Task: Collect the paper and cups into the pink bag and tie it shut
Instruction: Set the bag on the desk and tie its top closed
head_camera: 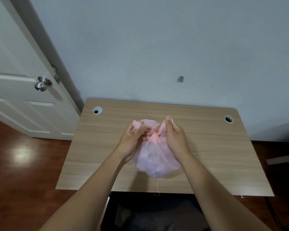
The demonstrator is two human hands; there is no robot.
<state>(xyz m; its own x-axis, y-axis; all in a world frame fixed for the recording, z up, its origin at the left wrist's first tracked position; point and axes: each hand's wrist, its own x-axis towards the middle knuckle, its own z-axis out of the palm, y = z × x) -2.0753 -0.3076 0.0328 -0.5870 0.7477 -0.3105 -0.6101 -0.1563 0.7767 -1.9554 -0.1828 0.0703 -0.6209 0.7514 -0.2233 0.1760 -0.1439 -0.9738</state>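
Observation:
A translucent pink bag [157,162] sits bulging in the middle of the wooden desk [215,147], with pale shapes showing dimly through the plastic. Its top is gathered into a twisted knot between my hands. My left hand [133,139] pinches the left bag handle, which sticks up above my fingers. My right hand [175,135] grips the right handle, pulled up and outward. No loose paper or cups lie on the desk.
The desk stands against a pale blue wall and has a cable hole at the back left [97,110] and back right [228,119]. A thin thread [158,187] hangs over the front edge. A white door [23,90] is at the left.

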